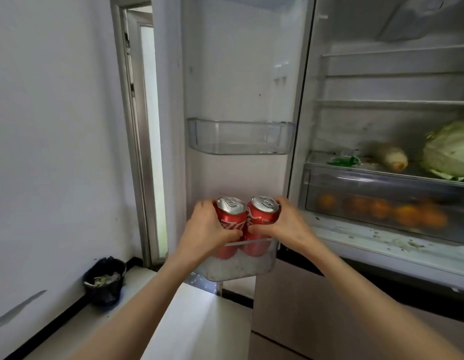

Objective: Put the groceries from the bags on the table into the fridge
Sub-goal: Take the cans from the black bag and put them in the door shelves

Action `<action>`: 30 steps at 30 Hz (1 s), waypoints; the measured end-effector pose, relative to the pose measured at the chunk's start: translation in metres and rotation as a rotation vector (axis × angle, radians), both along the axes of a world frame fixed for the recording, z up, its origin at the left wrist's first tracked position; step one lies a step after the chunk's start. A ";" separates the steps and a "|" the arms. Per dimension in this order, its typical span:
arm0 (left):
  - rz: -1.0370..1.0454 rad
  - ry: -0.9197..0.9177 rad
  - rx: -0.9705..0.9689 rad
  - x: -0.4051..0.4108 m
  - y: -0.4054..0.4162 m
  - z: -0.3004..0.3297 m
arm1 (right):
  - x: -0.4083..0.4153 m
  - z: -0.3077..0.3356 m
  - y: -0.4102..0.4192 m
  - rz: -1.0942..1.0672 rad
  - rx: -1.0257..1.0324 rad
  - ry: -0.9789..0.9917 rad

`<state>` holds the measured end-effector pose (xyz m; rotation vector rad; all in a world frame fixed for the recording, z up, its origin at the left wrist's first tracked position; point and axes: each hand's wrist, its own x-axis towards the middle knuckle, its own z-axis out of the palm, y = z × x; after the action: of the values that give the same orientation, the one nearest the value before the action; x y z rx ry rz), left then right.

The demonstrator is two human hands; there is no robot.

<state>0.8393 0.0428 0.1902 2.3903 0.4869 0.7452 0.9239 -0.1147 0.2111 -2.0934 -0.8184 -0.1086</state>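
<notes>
Two red cola cans stand side by side in the lower clear door bin (262, 263) of the open fridge door. My left hand (207, 227) grips the left can (232, 216) and my right hand (288, 222) grips the right can (263, 211). Both cans are upright, silver tops showing, and their lower halves sit behind the bin's front wall. The two cans touch each other.
An upper door bin (241, 137) holds nothing. Inside the fridge, a cabbage (449, 149) and a pale vegetable (389, 157) lie on a shelf above a drawer of oranges (407, 214). A small black waste bin (104, 280) stands on the floor by the wall at left.
</notes>
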 end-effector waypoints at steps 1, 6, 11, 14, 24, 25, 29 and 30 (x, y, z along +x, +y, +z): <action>-0.003 0.013 0.012 -0.001 0.000 0.002 | 0.002 -0.002 0.000 0.005 -0.017 -0.014; 0.018 0.053 0.057 -0.005 -0.004 0.007 | 0.011 -0.011 0.005 -0.012 -0.104 -0.029; 0.066 0.089 0.080 -0.007 -0.006 0.009 | 0.014 -0.018 0.006 0.024 -0.043 -0.007; 0.063 0.104 0.059 -0.007 -0.006 0.013 | 0.013 -0.017 0.003 0.049 -0.025 -0.008; 0.097 -0.024 0.217 -0.010 -0.010 0.005 | 0.006 -0.018 -0.007 0.044 0.039 -0.059; 0.091 -0.022 0.226 -0.011 -0.010 0.004 | 0.003 -0.019 -0.007 0.039 0.035 -0.066; 0.038 0.016 0.258 -0.018 -0.009 -0.001 | -0.007 -0.025 -0.006 -0.016 -0.012 -0.153; 0.010 0.015 0.267 -0.021 -0.009 -0.002 | -0.012 -0.026 -0.006 -0.026 -0.021 -0.191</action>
<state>0.8181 0.0335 0.1886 2.6433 0.4279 0.8427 0.9121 -0.1207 0.1854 -2.1370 -0.9083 -0.3195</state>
